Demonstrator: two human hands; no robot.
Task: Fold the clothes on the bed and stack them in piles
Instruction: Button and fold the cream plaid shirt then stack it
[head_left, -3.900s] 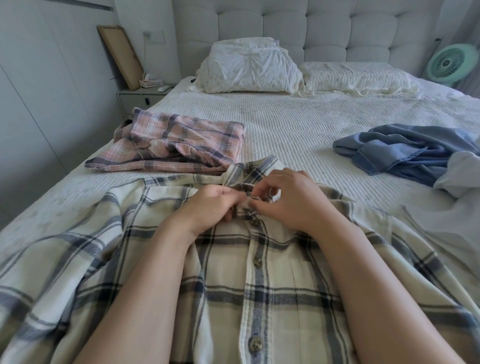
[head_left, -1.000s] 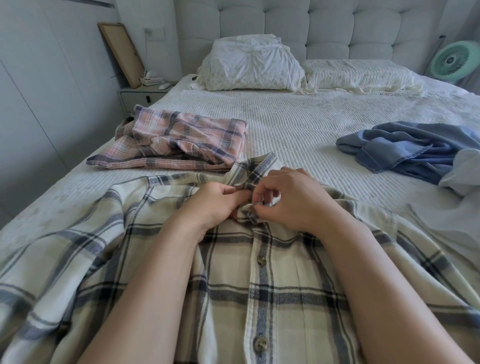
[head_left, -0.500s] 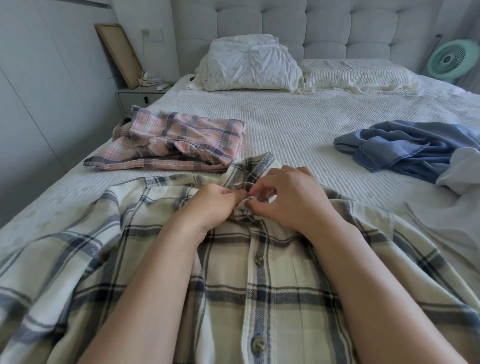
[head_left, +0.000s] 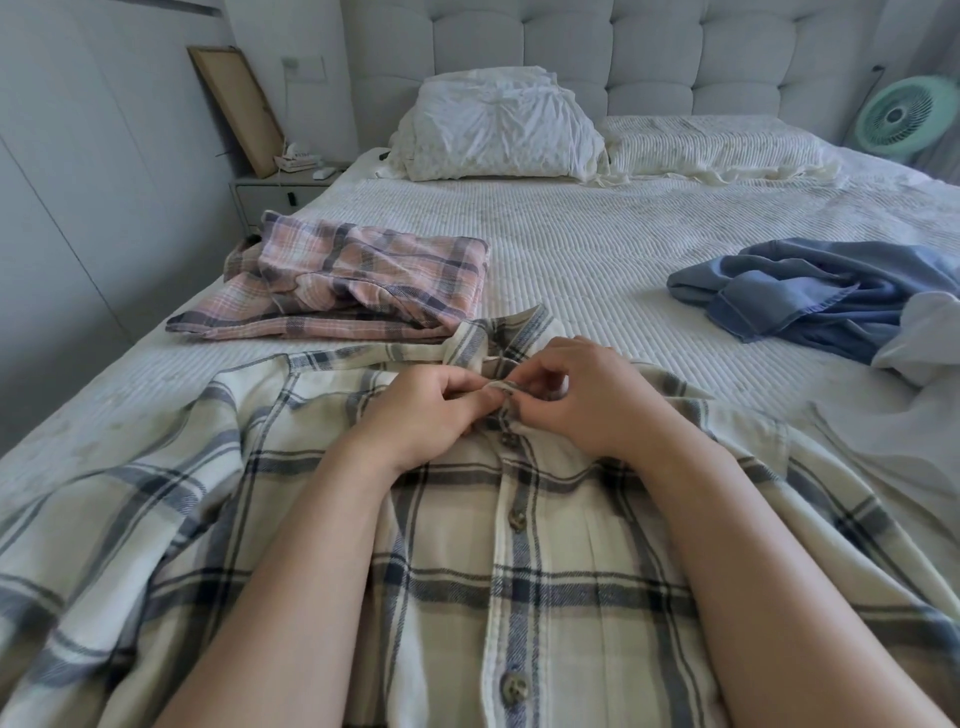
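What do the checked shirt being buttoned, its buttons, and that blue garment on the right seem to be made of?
The cream plaid shirt looks like soft brushed flannel, probably cotton: matte, slightly fuzzy weave. Its buttons look like mottled brown plastic or horn; hard to tell. The blue garment resembles thin washed denim or chambray, with visible stitched hems. Both hands, left and right, pinch the shirt's placket.

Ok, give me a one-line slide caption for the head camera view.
Both hands, left and right, pinch the collar placket of a cream plaid shirt spread on the bed.
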